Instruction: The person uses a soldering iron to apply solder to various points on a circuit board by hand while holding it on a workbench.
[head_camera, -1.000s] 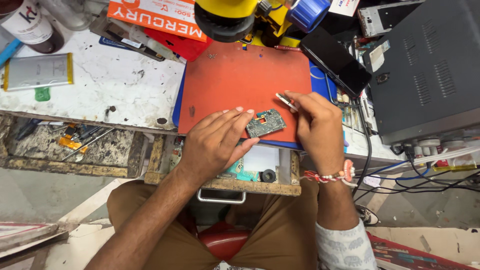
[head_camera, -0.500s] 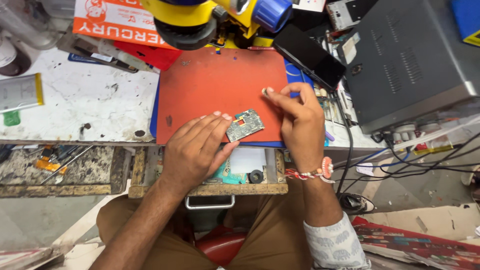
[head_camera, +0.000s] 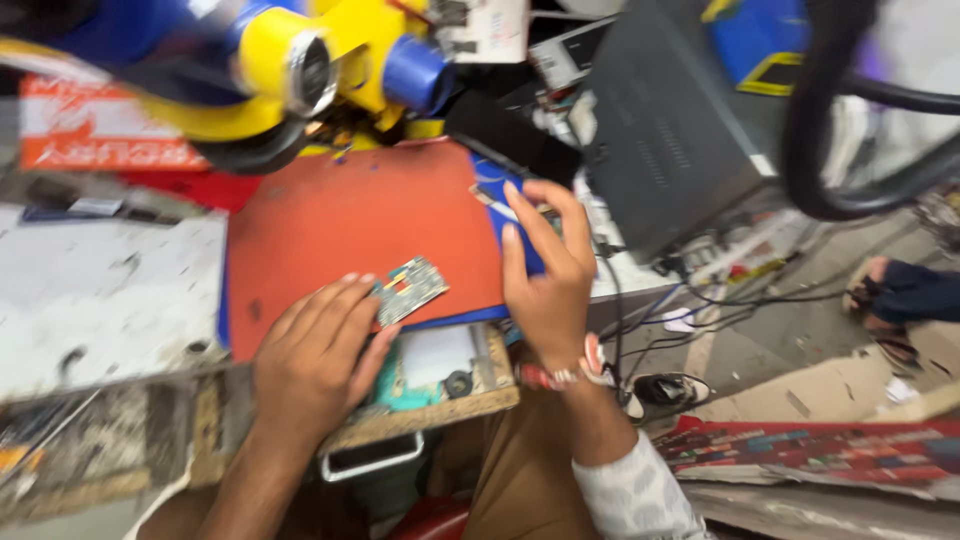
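Observation:
A small green circuit board (head_camera: 410, 288) lies at the near edge of the orange work mat (head_camera: 360, 220). My left hand (head_camera: 320, 355) rests on the mat and pins the board's left end with its fingertips. To the right, my right hand (head_camera: 548, 262) is stretched out with fingers apart over the blue mat edge (head_camera: 520, 250). Its fingertips are by a thin metal tool (head_camera: 492, 197), and I cannot tell whether they touch it. The view is blurred by motion.
A yellow and blue microscope (head_camera: 300, 60) hangs over the mat's far side. A grey metal box (head_camera: 670, 130) stands right, with cables (head_camera: 680, 300) below it. An open wooden drawer (head_camera: 440, 365) sits under the bench edge. A shoe (head_camera: 665, 392) and another person's foot (head_camera: 895, 290) are on the floor.
The view has swung right and closer. My right hand has opened and moved from the board to the mat's right edge. My left hand stays on the board.

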